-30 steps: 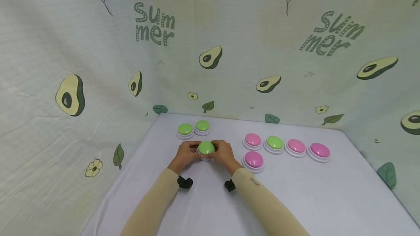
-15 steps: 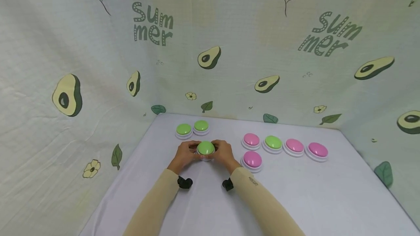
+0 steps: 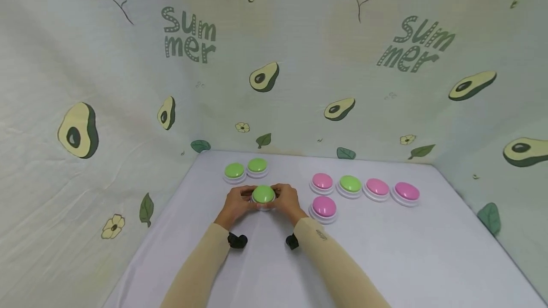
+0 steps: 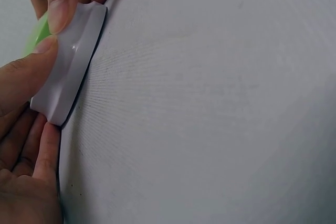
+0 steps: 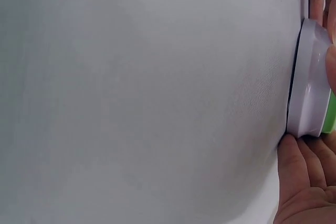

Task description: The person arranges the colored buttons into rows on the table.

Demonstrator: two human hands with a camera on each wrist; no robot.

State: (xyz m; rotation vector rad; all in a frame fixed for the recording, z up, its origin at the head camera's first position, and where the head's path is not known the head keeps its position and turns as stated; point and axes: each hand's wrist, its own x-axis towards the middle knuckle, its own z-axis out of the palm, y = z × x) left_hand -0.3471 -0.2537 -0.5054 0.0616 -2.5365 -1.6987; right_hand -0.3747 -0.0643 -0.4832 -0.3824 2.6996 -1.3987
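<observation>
A green push button (image 3: 263, 194) with a round white base is held between both hands on the white tabletop. My left hand (image 3: 235, 202) grips it from the left and my right hand (image 3: 288, 200) from the right. In the left wrist view, both thumbs lie on the near side of the white base (image 4: 79, 61), and their tips almost meet. The right wrist view has the base (image 5: 308, 82) at its right edge, its underside against the cloth, with the right hand's fingers (image 5: 293, 163) along its side. The hands partly cover the base.
Behind the hands stand two green buttons (image 3: 234, 171) (image 3: 257, 165). To the right is a row of pink buttons (image 3: 322, 181) with one green button (image 3: 350, 184) among them. Another pink button (image 3: 324, 207) sits nearer. A patterned cloth wall (image 3: 299, 127) borders the table.
The head view has turned slightly right, so everything appears shifted left. Both hands keep hold of the green button, with no clear movement on the table.
</observation>
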